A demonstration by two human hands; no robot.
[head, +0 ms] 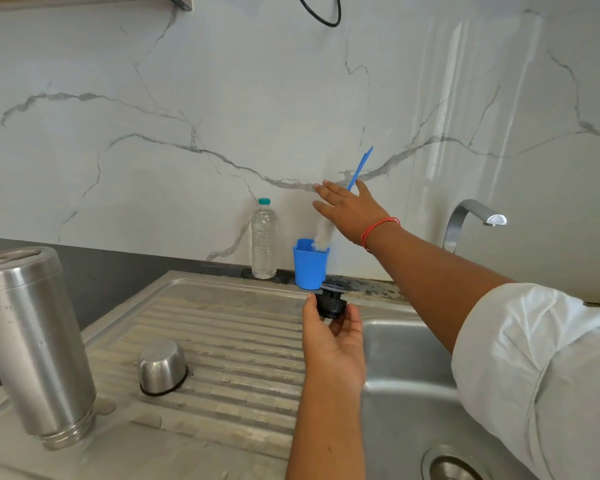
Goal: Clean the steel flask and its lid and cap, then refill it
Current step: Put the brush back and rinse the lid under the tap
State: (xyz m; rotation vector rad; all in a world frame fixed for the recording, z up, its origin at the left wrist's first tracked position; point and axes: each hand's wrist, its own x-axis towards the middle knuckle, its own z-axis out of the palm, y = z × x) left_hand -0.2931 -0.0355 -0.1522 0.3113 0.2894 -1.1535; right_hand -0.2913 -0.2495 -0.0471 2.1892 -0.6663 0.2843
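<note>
- Progress looks partial, judging from how things lie: the steel flask (pixel 32 344) stands mouth-down on the ribbed drainboard (pixel 243 362), and the steel cap (pixel 163 367) sits inverted beside it, both apparently left to drain.
- Lid work seems to be in hand: the left hand (pixel 329 337) pinches the black lid (pixel 331 303) between thumb and fingertips, at the near edge of the sink basin (pixel 406 368).
- The right hand (pixel 350 211) reaches over the blue cup (pixel 310 263) with fingers spread around the blue brush handle (pixel 360 168); whether the hand has closed on the handle cannot be told.
- Refilling is not yet done, since the flask is upside down.
- The blue cup holds the brush's white bristle end (pixel 323 237).
- A clear plastic bottle (pixel 264 239) with a teal cap stands just beside the cup; it appears to hold water.
- No water runs from the tap (pixel 471 216).
</note>
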